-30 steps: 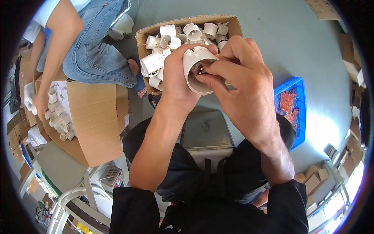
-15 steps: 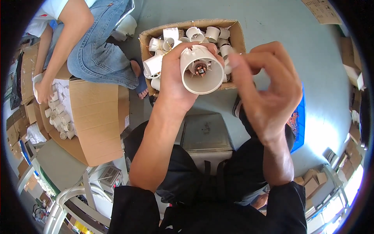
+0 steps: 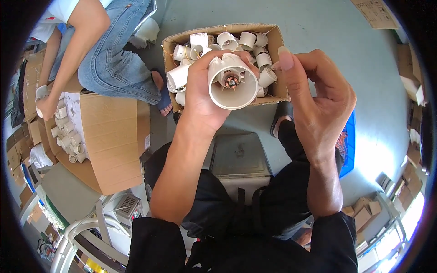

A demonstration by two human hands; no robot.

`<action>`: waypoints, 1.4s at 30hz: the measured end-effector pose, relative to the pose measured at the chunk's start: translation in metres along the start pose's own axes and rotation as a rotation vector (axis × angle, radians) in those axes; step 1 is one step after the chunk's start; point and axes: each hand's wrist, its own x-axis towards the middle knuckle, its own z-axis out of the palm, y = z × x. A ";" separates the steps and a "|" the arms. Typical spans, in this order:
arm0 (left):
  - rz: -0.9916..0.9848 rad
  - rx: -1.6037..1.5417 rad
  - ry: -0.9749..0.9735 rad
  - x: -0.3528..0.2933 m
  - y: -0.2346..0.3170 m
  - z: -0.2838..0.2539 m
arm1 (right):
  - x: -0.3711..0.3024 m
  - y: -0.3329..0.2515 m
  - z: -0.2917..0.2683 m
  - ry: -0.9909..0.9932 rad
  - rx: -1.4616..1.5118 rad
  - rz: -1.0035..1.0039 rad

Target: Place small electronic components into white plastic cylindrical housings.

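Note:
My left hand [image 3: 199, 93] is wrapped round a white plastic motor housing [image 3: 233, 98], its open end turned up towards me. Down inside the housing shows a ring of copper commutator segments [image 3: 231, 82] on a round core. To the right of the housing and apart from it, my right hand [image 3: 325, 102] is closed, thumb and index finger pinched together. A tiny pale piece seems to stick out at its fingertips, too small to name. Beyond my hands is a cardboard carton [image 3: 275, 42] filled with similar white housings [image 3: 267, 77], some with thin wires.
A dark-lidded box [image 3: 239, 157] stands between my legs. At left, a co-worker's hand [image 3: 47, 107] reaches into another carton [image 3: 114, 141] with small white cylindrical parts [image 3: 68, 136]. A blue crate [image 3: 349, 145] with reddish pieces is by my right forearm. A metal frame [image 3: 73, 236] stands lower left.
My right hand has drawn slightly away from the housing's rim, and its blurred fingertips are now sharp. The housing has shifted slightly left in my left hand. The co-worker's hand has moved slightly.

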 end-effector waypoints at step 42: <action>0.587 0.469 0.312 -0.011 0.031 -0.048 | 0.051 0.078 -0.014 -0.013 0.035 0.225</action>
